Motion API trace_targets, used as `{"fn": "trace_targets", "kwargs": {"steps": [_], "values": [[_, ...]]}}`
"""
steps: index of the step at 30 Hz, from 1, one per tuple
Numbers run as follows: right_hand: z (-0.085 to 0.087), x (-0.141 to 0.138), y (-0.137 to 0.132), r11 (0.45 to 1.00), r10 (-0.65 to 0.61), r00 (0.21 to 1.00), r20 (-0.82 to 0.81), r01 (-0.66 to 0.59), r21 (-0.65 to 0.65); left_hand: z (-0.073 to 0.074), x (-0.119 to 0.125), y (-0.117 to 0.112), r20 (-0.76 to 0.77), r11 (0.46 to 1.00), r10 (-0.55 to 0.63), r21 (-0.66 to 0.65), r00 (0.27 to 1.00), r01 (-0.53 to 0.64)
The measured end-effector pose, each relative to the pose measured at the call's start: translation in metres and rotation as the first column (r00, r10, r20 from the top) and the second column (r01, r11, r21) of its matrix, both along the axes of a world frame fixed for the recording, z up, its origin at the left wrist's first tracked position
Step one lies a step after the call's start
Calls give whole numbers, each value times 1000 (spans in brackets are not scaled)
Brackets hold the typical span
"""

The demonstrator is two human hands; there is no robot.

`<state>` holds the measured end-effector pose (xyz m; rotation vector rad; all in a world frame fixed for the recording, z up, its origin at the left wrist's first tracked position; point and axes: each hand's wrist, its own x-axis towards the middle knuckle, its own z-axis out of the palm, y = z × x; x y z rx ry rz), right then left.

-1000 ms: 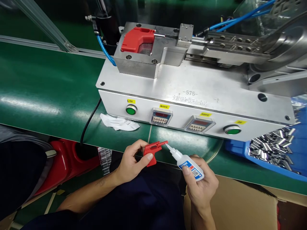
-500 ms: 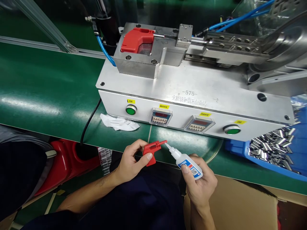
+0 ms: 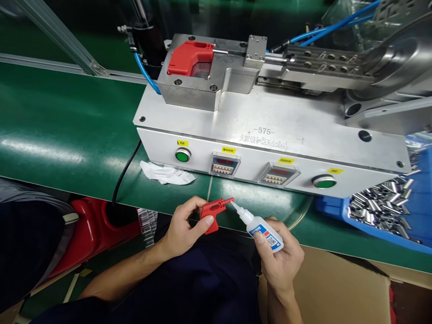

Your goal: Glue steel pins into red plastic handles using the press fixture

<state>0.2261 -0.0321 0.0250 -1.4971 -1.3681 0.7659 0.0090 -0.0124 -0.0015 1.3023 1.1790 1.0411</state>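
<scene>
Between the thumb and fingers of my left hand (image 3: 185, 229) is a red plastic gun-shaped part (image 3: 212, 215), its thin stem pointing right. My right hand (image 3: 281, 258) is closed around a white Loctite glue bottle (image 3: 265, 233), tilted so that its nozzle (image 3: 236, 207) is at the tip of the stem. Whether the nozzle touches the stem, I cannot tell. Behind both hands stands a metal press fixture (image 3: 202, 119). A similar red part (image 3: 189, 58) lies in its nest, with a metal rod against its right end.
Green buttons (image 3: 182, 155) and small counters line the fixture's front. A crumpled white tissue (image 3: 167, 173) lies before it on the green bench (image 3: 67, 130). On the right is a blue bin (image 3: 332, 209) of metal tubes (image 3: 381, 207). A cardboard box (image 3: 340, 283) and a red stool (image 3: 87, 225) are below.
The view has shifted slightly, so the fixture appears a little further left. Both hands keep their grips, and the nozzle stays at the stem tip.
</scene>
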Motion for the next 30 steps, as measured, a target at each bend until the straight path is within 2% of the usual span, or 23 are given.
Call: {"fn": "trace_targets", "kwargs": {"steps": [15,19,24,26,30], "values": [[-6,4,0,1000,8,996,-93,-10,-14,-1,-2,-1,12,1000,4,-14,1000,-3],[-11,7,2,998,3,990,-144,-12,-63,-2,-3,1,27,1000,8,-16,1000,-8],[-22,0,7,982,42,968,-246,-85,-167,-8,-5,-1,-1,995,57,-82,998,-57],[-26,-3,9,985,33,974,-225,-69,-158,-11,-8,-4,-29,989,76,-125,997,-79],[-29,-5,10,996,3,997,-74,-9,-90,-20,-19,-9,-97,976,88,-191,991,-105]]}}
